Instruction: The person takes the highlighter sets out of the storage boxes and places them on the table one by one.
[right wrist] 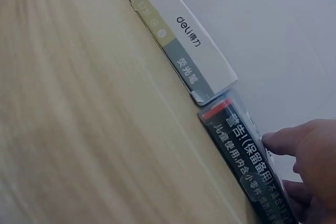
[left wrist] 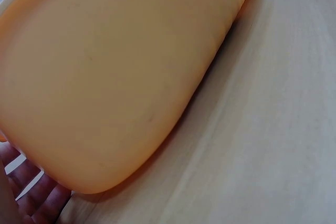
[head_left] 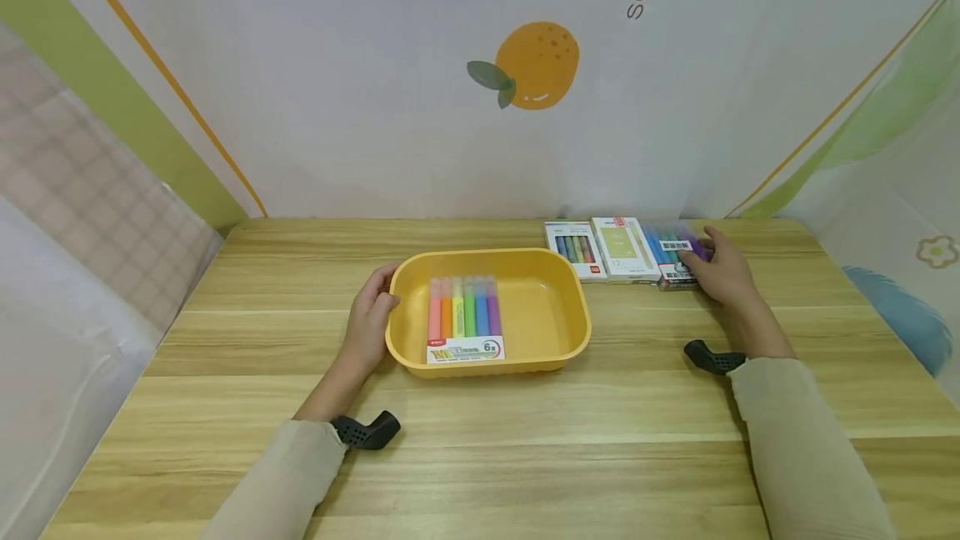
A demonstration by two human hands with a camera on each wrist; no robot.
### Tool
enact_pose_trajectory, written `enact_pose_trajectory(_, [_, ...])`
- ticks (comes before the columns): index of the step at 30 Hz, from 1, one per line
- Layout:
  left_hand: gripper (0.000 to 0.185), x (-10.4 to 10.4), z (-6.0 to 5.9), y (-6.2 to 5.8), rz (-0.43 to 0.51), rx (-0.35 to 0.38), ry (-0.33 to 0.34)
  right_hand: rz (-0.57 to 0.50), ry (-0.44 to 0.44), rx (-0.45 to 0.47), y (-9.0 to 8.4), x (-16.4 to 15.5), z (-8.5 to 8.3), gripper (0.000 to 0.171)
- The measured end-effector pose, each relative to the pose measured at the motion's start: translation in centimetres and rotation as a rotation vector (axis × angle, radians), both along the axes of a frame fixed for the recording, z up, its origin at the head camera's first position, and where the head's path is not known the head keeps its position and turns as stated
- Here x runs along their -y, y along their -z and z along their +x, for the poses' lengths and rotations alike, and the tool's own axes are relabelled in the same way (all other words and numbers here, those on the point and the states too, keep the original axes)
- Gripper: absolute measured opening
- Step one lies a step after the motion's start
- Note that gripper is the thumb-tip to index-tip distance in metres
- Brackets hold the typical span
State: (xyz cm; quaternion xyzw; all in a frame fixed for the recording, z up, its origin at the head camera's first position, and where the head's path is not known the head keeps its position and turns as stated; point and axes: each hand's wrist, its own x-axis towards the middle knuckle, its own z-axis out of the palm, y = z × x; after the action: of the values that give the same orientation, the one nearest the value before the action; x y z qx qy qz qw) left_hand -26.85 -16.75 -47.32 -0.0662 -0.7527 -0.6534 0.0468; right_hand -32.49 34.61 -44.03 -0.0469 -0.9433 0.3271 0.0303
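My left hand (head_left: 367,319) grips the left rim of a yellow plastic tray (head_left: 543,367), its thumb at the rim. In the left wrist view, the fingers (left wrist: 44,198) show at the corner of the tray wall (left wrist: 115,93). Inside the tray, toward its left, lies a clear pack of highlighters (head_left: 465,319) in several colours. At the back right, my right hand (head_left: 723,269) holds the right side of a clear pack of markers (head_left: 667,255). The right wrist view shows the thumb on the top of this marker pack (right wrist: 244,156) and other fingers partly hidden behind it.
Left of the marker pack stand a white highlighter box (head_left: 625,250) with a yellow-green panel and a white box with a window (head_left: 575,250) showing coloured sticks. All sit in a row on the wooden table (head_left: 555,457), near the white fabric backdrop (head_left: 360,107).
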Motion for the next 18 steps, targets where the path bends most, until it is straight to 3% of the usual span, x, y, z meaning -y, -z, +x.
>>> enact_pose_trajectory(18, [0.051,-0.1,0.1,-0.2,0.004,0.012,-0.009,-0.059,0.11,0.053,-1.4,0.4,0.8,0.066])
